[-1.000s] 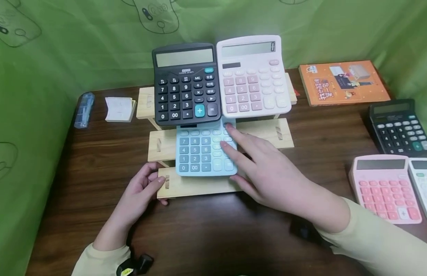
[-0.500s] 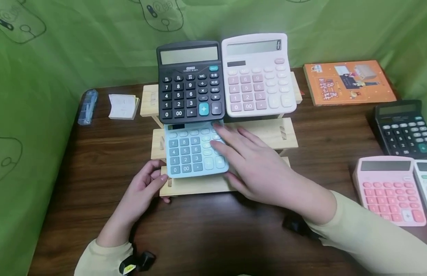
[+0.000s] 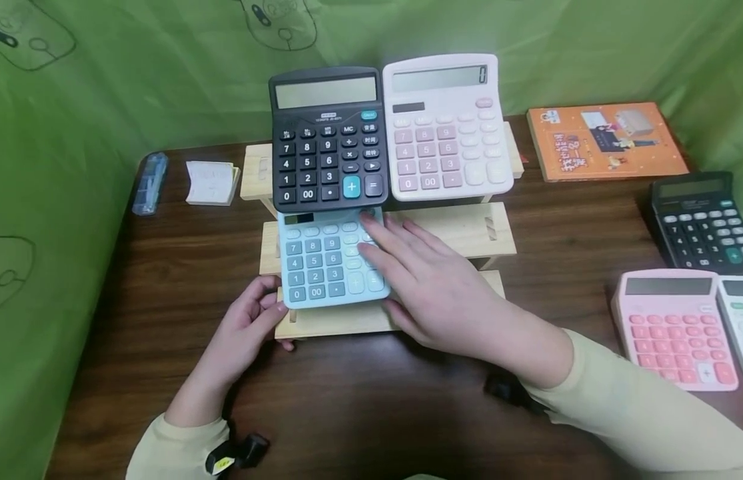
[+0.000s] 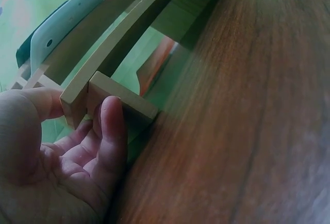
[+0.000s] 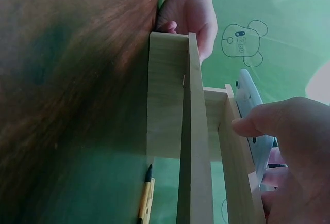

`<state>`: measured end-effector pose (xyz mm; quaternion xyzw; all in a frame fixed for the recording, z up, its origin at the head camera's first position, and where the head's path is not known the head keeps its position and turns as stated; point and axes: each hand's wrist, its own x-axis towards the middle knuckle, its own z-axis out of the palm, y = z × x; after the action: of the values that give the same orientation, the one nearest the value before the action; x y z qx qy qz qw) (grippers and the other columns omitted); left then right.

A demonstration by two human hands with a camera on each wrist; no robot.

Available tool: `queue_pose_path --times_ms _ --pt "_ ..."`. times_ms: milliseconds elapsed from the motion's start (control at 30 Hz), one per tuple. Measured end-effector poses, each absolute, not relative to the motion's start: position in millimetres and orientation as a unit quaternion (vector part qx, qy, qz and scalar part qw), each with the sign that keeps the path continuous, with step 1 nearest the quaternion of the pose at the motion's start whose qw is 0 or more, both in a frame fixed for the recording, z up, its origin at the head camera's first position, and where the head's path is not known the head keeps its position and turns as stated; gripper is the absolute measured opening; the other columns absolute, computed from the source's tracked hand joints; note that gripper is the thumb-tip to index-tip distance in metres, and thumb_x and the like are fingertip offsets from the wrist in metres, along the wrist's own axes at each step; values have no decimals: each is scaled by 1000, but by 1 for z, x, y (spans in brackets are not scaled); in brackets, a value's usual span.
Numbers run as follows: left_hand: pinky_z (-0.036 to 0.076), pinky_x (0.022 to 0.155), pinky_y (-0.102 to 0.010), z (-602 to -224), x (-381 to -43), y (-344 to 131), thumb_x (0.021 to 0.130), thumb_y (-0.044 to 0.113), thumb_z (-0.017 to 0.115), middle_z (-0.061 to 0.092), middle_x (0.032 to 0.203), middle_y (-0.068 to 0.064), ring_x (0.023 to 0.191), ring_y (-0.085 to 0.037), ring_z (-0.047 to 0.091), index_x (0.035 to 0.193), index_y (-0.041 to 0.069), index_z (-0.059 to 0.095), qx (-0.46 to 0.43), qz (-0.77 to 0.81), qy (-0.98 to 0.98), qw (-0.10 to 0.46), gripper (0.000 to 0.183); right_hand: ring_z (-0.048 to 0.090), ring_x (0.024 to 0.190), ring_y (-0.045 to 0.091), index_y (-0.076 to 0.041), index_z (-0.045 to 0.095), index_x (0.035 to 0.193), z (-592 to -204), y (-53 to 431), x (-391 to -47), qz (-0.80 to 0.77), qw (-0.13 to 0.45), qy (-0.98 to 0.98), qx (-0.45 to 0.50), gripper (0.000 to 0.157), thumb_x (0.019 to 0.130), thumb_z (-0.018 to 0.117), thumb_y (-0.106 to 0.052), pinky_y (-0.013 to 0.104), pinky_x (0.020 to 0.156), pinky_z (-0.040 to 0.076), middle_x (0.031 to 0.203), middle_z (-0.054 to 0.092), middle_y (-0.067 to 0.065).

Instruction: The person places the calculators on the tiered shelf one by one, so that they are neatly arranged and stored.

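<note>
A light blue calculator [image 3: 316, 268] lies on the middle step of a three-step wooden stand [image 3: 341, 321], its upper part hidden under the black calculator [image 3: 318, 160] above. My right hand [image 3: 440, 290] holds the blue calculator by its right side, fingers over the keys. The thumb [image 5: 250, 125] touches its underside near the lower edge in the right wrist view. At the bottom step's left end, my left hand [image 3: 242, 330] grips the stand, thumb above and fingers curled below. Beside the black calculator on the top step sits a white calculator [image 3: 452, 127] with pink keys, its display reading 0.
On the right are a second black calculator [image 3: 698, 223], a pink calculator [image 3: 671, 333] and part of a white one [image 3: 740, 320]. An orange book [image 3: 608, 141] lies behind them. Sticky notes [image 3: 210, 183] and a blue translucent item [image 3: 150, 183] are at the left. Green cloth [image 3: 167, 80] surrounds the table.
The blue calculator has slid left along the middle step together with my right hand, baring more of the steps at the right. My left hand has kept its hold on the stand.
</note>
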<state>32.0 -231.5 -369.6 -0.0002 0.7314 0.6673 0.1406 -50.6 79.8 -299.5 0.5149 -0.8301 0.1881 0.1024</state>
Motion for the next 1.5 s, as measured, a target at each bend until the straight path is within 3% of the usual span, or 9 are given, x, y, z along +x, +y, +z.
queue_pose_path --times_ms 233,500,633,833,967,1267,1500 --pt "57 55 -47 -370 40 -239 104 13 46 62 120 -19 82 -28 65 132 4 37 -3 673 729 127 31 18 144 35 0 33 146 -300 69 -52 181 92 -826 526 72 86 63 -26 46 118 16 159 16 18" --pt "57 53 -48 -376 39 -234 103 13 48 63 116 -20 78 -27 66 127 3 38 6 687 715 132 27 16 145 33 -2 20 153 -304 91 -49 157 78 -839 514 89 82 68 -30 47 117 16 158 9 24" --pt "56 52 -47 -375 34 -231 103 13 48 64 113 -20 73 -29 65 124 2 39 16 683 719 129 25 9 147 31 1 17 152 -304 109 -46 114 69 -856 500 95 82 70 -35 47 118 11 160 9 19" --pt "56 51 -47 -373 32 -230 103 11 48 64 112 -21 70 -30 65 125 2 40 19 681 721 128 26 13 146 30 1 25 151 -301 135 -39 123 68 -865 481 87 83 69 -31 50 117 13 159 15 16" --pt "56 52 -46 -370 32 -229 103 12 48 65 112 -20 66 -32 64 135 4 39 20 671 731 122 35 17 146 31 1 27 150 -299 149 -37 140 77 -868 469 80 86 63 -30 52 116 15 159 18 15" --pt "57 56 -43 -368 34 -226 102 12 49 65 115 -17 62 -33 63 143 5 39 23 651 750 113 43 20 145 32 -1 29 150 -297 187 -30 141 93 -898 407 72 94 48 -42 51 117 10 159 20 13" --pt "56 55 -40 -368 38 -226 102 8 49 64 115 -16 58 -33 62 145 4 39 24 655 748 107 44 24 143 33 -9 27 152 -306 236 -28 118 85 -933 329 77 88 57 -40 50 117 15 157 25 11"
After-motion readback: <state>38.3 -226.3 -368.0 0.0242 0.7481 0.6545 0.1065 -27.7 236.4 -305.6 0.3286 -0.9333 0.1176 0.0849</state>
